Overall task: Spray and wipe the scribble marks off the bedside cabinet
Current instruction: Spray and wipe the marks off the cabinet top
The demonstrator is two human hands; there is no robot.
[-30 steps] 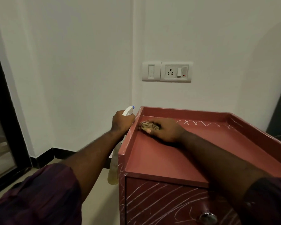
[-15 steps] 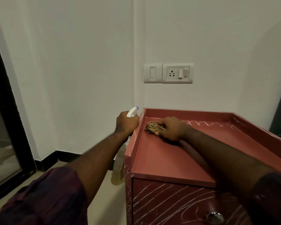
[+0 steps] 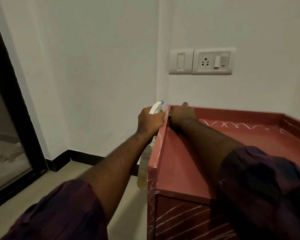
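A red bedside cabinet [image 3: 184,170] with a raised rim stands against the wall. White scribble marks [image 3: 239,125] run along the back of its top, and more cover its front [image 3: 185,220] and left side. My right hand [image 3: 182,113] presses a brownish cloth [image 3: 170,113], mostly hidden under the fingers, into the back left corner of the top. My left hand [image 3: 150,121] grips a spray bottle [image 3: 143,172] with a white head and yellowish liquid, hanging just outside the cabinet's left rim.
A switch and socket plate [image 3: 202,61] is on the wall above the cabinet. A dark door frame [image 3: 16,94] with glass stands at the left. Beige floor [image 3: 42,193] and black skirting lie left of the cabinet.
My right hand has slid the cloth from the back left of the top further into the back left corner. The left hand keeps the bottle by the rim. The view shifted.
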